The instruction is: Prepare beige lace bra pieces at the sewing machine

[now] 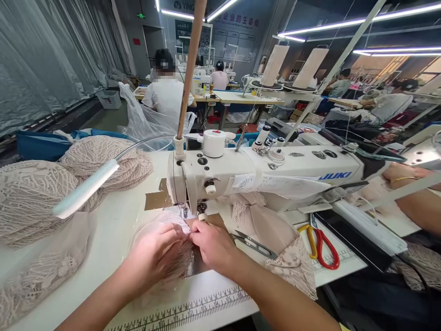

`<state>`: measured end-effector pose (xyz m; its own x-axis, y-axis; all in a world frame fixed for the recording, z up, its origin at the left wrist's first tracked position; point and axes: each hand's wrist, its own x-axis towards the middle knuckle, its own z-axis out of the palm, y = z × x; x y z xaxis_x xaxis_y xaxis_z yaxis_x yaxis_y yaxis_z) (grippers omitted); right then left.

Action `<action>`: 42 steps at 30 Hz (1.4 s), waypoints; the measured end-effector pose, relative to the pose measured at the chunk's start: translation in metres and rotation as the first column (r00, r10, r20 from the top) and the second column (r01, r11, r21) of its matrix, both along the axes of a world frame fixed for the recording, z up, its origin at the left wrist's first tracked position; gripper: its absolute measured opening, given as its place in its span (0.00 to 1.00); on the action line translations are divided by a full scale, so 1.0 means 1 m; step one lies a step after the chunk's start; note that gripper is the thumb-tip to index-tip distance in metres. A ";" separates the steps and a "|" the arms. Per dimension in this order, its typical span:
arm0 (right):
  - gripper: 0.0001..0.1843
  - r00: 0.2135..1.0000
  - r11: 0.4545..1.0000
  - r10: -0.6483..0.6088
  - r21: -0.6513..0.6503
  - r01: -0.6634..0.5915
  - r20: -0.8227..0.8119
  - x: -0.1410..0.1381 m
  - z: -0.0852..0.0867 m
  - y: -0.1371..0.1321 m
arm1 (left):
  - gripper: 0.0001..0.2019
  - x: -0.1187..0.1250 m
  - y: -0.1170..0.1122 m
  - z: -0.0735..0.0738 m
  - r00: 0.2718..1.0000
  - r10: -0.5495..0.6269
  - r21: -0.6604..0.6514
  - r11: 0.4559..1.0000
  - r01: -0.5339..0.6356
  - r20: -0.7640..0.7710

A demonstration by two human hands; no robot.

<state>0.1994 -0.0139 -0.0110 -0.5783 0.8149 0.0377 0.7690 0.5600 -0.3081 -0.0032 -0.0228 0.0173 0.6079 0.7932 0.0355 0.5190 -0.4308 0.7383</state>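
My left hand (156, 253) lies flat on a beige lace piece (151, 227), fingers curled and pressing it to the table just in front of the needle (183, 212). Beside it, my right hand (212, 243) pinches the edge of the same lace under the presser foot. The white Juki sewing machine (262, 172) stands directly behind both hands. Most of the lace under my palms is hidden.
Piles of lace pieces (41, 193) lie at the left, and more lace (292, 262) at the right. Thread snips (255, 244) and red-and-yellow scissors (320, 246) rest right of my hands. A gooseneck lamp (86, 188) reaches over the table. A co-worker's arm (413, 193) is at far right; people sit behind.
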 end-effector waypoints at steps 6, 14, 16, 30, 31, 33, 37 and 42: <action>0.16 0.997 1.000 -0.029 0.007 0.028 0.069 -0.006 0.004 0.004 | 0.18 -0.006 0.020 -0.057 0.998 0.017 0.370 0.929 0.005 -0.056; 0.19 0.989 0.991 -0.134 -0.015 0.135 0.067 -0.013 0.005 0.012 | 0.16 -0.005 0.042 -0.053 0.999 0.028 0.450 0.893 -0.014 -0.023; 0.21 0.986 0.989 -0.148 -0.009 0.149 0.077 -0.015 0.008 0.013 | 0.16 -0.005 0.050 -0.051 0.999 0.015 0.458 0.889 -0.001 -0.028; 0.22 0.980 0.990 -0.132 0.068 0.123 0.148 -0.020 0.004 0.010 | 0.16 -0.013 0.063 -0.046 0.995 -0.033 0.450 0.890 0.071 -0.091; 0.22 0.981 0.990 -0.128 0.078 0.117 0.149 -0.020 0.003 0.010 | 0.16 -0.013 0.064 -0.047 0.995 -0.033 0.452 0.889 0.074 -0.098; 0.22 0.982 0.990 -0.122 0.092 0.110 0.141 -0.019 0.000 0.010 | 0.17 -0.013 0.065 -0.048 0.992 -0.029 0.460 0.884 0.083 -0.122; 0.22 0.986 0.979 -0.153 0.149 0.142 0.064 -0.018 -0.009 0.009 | 0.17 -0.016 0.064 -0.047 0.975 0.025 0.500 0.861 0.092 -0.222; 0.22 0.980 0.961 -0.196 0.195 0.196 -0.020 -0.018 -0.020 0.005 | 0.21 -0.016 0.056 -0.047 0.906 0.187 0.523 0.851 0.044 -0.379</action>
<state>0.1813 -0.0087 -0.0307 -0.4080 0.8891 0.2074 0.8697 0.4476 -0.2081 -0.0188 0.0329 -0.0296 0.6006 0.7711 0.2113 0.7619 -0.6321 0.1411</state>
